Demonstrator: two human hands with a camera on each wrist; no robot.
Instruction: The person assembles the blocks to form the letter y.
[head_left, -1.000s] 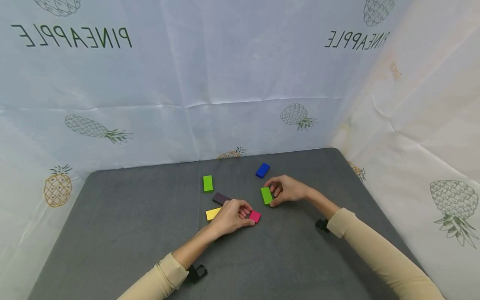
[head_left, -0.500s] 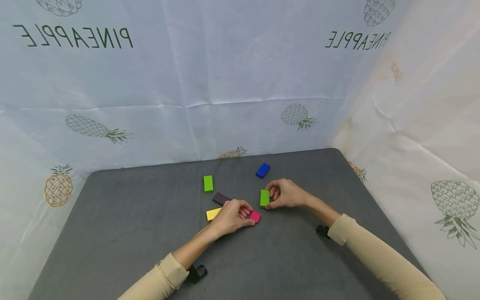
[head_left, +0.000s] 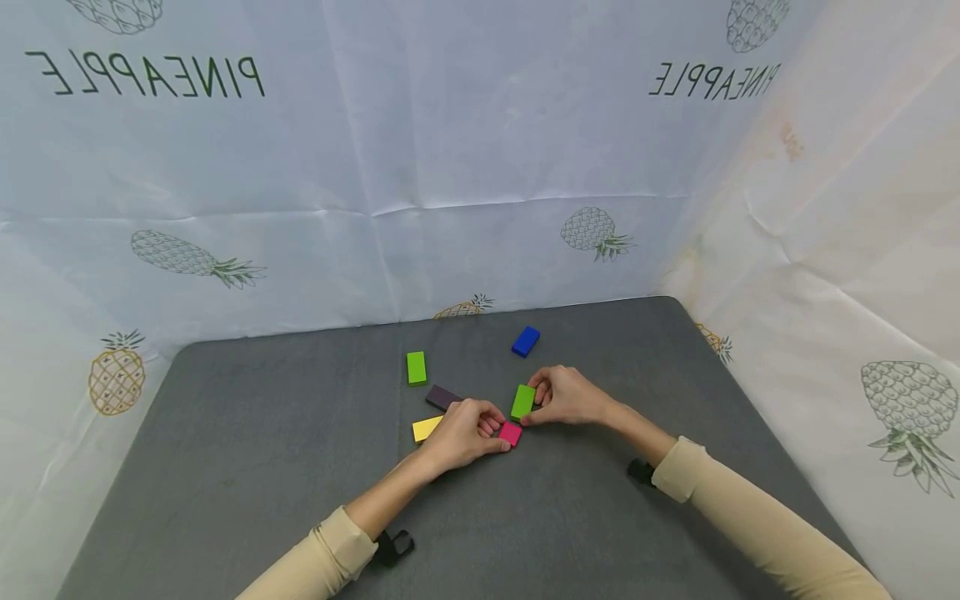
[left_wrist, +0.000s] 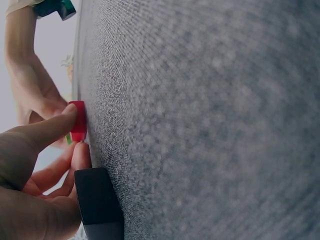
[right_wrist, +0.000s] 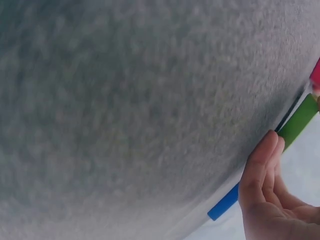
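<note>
In the head view my left hand [head_left: 468, 433] pinches a small pinkish-red block [head_left: 510, 433] between thumb and fingertips. The left wrist view shows the thumb on one end of this red block [left_wrist: 78, 120] and fingertips at the other, close over the table. My right hand [head_left: 570, 396] holds a bright green block [head_left: 522, 402] by its ends, just beyond the red one. From the right wrist, the green block [right_wrist: 299, 120] slants slightly above the cloth, with a thin dark gap below. Its near end is right beside the red block [right_wrist: 315, 75].
A dark purple block [head_left: 442, 397] and a yellow block [head_left: 426, 428] lie left of my left hand, partly covered by it. Farther back are a second green block [head_left: 416, 367] and a blue block [head_left: 526, 342]. A pineapple-print curtain [head_left: 480, 150] closes off the grey table's [head_left: 262, 467] far edge.
My right hand has brought the green block toward me and leftward, turning it, up to the red block. My left hand and the other blocks have stayed in place.
</note>
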